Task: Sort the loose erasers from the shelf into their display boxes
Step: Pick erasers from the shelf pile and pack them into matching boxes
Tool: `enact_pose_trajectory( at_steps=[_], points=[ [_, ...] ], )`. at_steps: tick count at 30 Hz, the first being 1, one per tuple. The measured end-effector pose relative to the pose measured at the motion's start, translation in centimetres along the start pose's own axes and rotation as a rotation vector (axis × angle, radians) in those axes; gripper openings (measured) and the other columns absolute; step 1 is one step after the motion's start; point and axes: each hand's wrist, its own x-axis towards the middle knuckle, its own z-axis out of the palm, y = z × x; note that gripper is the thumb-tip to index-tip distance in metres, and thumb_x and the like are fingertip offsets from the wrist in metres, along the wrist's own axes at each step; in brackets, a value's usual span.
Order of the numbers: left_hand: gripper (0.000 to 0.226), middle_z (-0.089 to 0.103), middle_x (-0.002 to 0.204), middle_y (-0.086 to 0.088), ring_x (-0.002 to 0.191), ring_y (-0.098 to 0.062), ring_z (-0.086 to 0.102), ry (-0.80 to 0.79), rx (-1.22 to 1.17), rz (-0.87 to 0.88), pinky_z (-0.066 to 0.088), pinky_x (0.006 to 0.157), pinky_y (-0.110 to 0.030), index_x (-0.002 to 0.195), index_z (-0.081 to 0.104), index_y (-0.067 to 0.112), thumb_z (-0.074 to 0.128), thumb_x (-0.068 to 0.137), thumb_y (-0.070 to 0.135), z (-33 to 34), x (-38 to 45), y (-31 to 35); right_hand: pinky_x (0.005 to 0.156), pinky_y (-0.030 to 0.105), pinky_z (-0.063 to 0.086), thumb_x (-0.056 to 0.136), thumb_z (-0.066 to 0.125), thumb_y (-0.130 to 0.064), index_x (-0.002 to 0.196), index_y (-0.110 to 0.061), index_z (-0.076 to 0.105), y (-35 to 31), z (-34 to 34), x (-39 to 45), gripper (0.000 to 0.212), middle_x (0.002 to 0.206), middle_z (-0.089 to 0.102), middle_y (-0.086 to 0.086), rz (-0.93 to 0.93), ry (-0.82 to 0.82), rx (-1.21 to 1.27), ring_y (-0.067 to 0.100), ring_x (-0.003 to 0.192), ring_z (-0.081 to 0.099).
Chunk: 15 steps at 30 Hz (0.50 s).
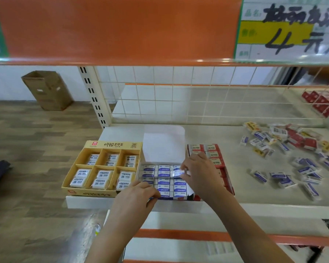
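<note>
Pinching blue eraser [177,174] in right hand [199,171] fingers, left hand [135,198] gripping box [160,197]

Loose erasers [292,154] scattered right on shelf [226,141], yellow box [103,168], blue-eraser box [163,179], red box [213,154] side by side

My right hand [197,172] covers much of the red display box [219,164]; the eraser [177,174] it pinches is blurred. The far-right red boxes [320,103] are cut off.
</note>
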Motion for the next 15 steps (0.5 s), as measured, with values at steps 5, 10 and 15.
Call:
enact_pose_trajectory(
  at_steps=[5, 10, 15],
  points=[
    [0.033, 0.051, 0.129, 0.016, 0.124, 0.0, 0.037, -0.064, -0.06, 0.002, 0.04, 0.094, -0.014, 0.127, 0.053, 0.035, 0.043, 0.096, 0.04, 0.4, 0.1, -0.4, 0.106, 0.031, 0.03, 0.093, 0.054, -0.031, 0.112, -0.019, 0.059, -0.7, 0.4, 0.3, 0.023, 0.117, 0.054, -0.003, -0.024, -0.027, -0.092, 0.016, 0.117, 0.039],
    [0.032, 0.05, 0.129, 0.017, 0.123, 0.002, 0.037, -0.086, -0.053, 0.035, 0.038, 0.093, -0.012, 0.126, 0.052, 0.036, 0.04, 0.097, 0.042, 0.2, 0.4, -0.6, 0.104, 0.03, 0.031, 0.093, 0.055, -0.032, 0.108, -0.019, 0.059, -0.6, 0.6, 0.4, 0.02, 0.113, 0.056, -0.004, -0.017, -0.033, -0.07, 0.015, 0.114, 0.039],
    [0.031, 0.058, 0.119, 0.015, 0.112, -0.003, 0.047, -0.054, -0.019, 0.08, 0.036, 0.08, -0.013, 0.119, 0.058, 0.031, 0.039, 0.098, 0.043, -0.6, 2.1, -0.2, 0.103, 0.028, 0.034, 0.094, 0.05, -0.033, 0.112, -0.018, 0.058, 0.0, 0.3, 0.4, 0.025, 0.114, 0.057, -0.004, -0.029, -0.036, 0.059, 0.013, 0.113, 0.042]
  ],
)
